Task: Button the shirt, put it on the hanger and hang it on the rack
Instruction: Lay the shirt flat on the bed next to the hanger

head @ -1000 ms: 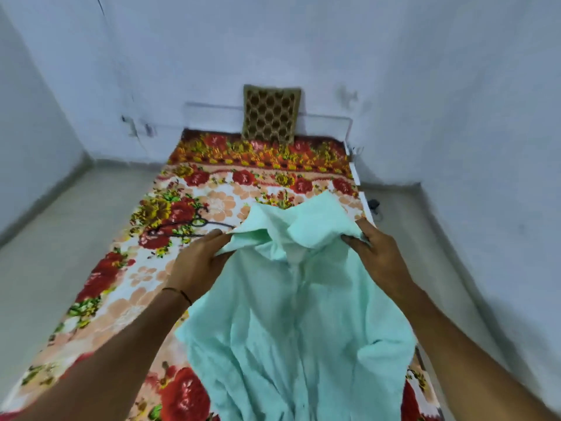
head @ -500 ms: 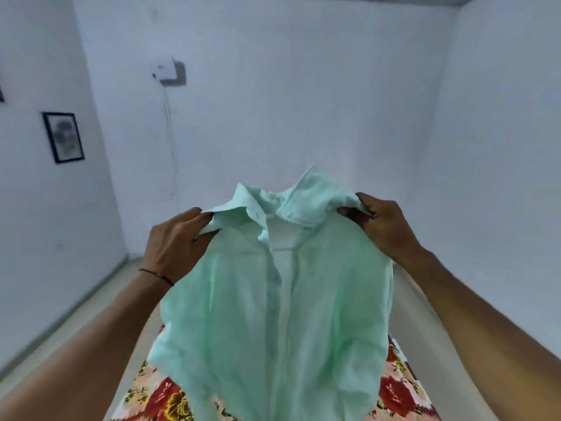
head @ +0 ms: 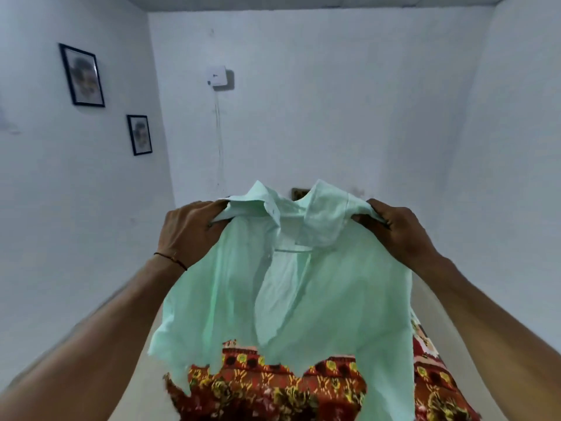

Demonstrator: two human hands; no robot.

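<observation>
A mint-green shirt point(head: 331, 287) hangs in the air in front of me, collar up and its front open down the middle. My left hand point(head: 189, 232) pinches the left shoulder by the collar. My right hand point(head: 397, 235) grips the right shoulder at the same height. The shirt's lower edge dangles above the floral bedspread point(head: 273, 387). No hanger or rack is in view.
White walls surround the bed. Two black-framed pictures point(head: 82, 75) hang on the left wall. A small white box point(head: 217, 75) with a thin cord sits on the far wall. A patterned cushion point(head: 299, 193) peeks out behind the collar.
Both hands have lifted the shirt off the bed to chest height and spread it wider. My view has tilted up from the bed to the walls.
</observation>
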